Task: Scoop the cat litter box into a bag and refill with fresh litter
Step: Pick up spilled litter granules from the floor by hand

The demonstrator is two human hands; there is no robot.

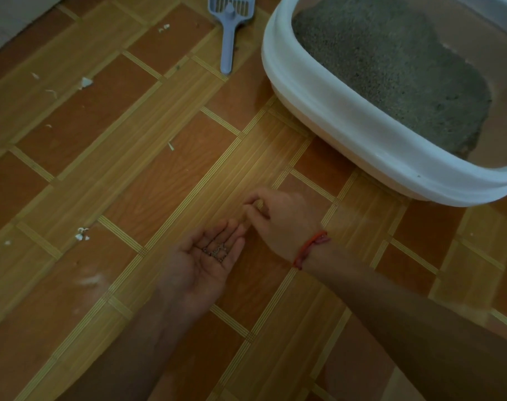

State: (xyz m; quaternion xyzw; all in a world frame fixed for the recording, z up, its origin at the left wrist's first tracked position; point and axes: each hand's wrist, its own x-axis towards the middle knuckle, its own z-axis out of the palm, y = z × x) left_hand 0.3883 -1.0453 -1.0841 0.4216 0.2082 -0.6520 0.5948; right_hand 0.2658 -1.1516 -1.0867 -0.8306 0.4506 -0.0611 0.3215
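A white litter box (327,111) stands on the floor at the upper right, with grey litter (391,68) heaped inside it. A grey-blue slotted scoop (230,27) lies on the floor to its left, handle toward me. My left hand (206,261) is held palm up near the floor, fingers relaxed, with a few grey litter grains (216,251) lying in the palm. My right hand (278,218), a red string on its wrist, hovers just beyond the left fingertips with its fingertips pinched together; what they pinch is too small to tell.
The floor is wood-pattern vinyl in orange and tan blocks (159,169). Small white scraps (86,82) lie scattered on the left side, and a pale dusty smear (91,280) marks the floor near my left wrist. A pale wall or door edge (12,21) stands at the upper left.
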